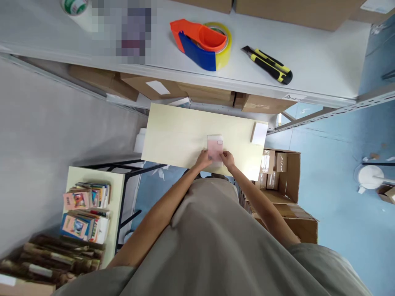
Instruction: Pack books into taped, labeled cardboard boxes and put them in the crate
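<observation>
A small pink and white packet (215, 146) lies on the pale yellow table (173, 135) near its front edge. My left hand (203, 159) grips the packet's lower left corner. My right hand (227, 158) holds its lower right corner. Both hands touch the packet from the near side, fingers curled on it. A small white pad (259, 133) rests at the table's right end, apart from my hands.
A white shelf (308, 53) above holds an orange and blue tape dispenser (203, 44), a yellow and black utility knife (268, 64) and a tape roll (74, 5). Cardboard boxes (285, 181) stand at right. Stacks of books (86, 211) sit on a side table at left.
</observation>
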{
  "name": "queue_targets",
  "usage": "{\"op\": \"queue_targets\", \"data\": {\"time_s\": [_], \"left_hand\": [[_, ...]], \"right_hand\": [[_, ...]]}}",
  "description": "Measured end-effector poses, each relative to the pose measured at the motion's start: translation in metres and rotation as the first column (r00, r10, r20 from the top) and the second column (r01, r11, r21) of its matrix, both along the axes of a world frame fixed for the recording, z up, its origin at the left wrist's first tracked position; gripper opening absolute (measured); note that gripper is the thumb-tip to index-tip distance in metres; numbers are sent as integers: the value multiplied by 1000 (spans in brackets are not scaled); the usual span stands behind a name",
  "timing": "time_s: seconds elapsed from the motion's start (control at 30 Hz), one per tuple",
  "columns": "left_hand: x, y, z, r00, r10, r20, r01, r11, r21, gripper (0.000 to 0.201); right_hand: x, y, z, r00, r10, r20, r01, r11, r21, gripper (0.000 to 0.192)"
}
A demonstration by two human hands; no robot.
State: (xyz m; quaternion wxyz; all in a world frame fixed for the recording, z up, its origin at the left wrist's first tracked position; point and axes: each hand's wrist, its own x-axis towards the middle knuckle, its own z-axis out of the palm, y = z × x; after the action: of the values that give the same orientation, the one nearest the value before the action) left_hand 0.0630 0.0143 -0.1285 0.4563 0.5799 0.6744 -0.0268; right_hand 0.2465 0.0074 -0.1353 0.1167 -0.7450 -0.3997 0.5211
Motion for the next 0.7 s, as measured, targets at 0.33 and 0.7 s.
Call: {"op": "queue_targets", "data": {"time_s": [0.33,0.7], "left_hand": [[-11,31,2,940,207,270,-182,977,-113,45],[-164,74,93,356,600,716,-284,800,-529,95]], "right_hand": [[10,-2,31,987,-146,-72,152,984,93,20],[-133,48,168,819,62,-570,206,896,393,53]]}}
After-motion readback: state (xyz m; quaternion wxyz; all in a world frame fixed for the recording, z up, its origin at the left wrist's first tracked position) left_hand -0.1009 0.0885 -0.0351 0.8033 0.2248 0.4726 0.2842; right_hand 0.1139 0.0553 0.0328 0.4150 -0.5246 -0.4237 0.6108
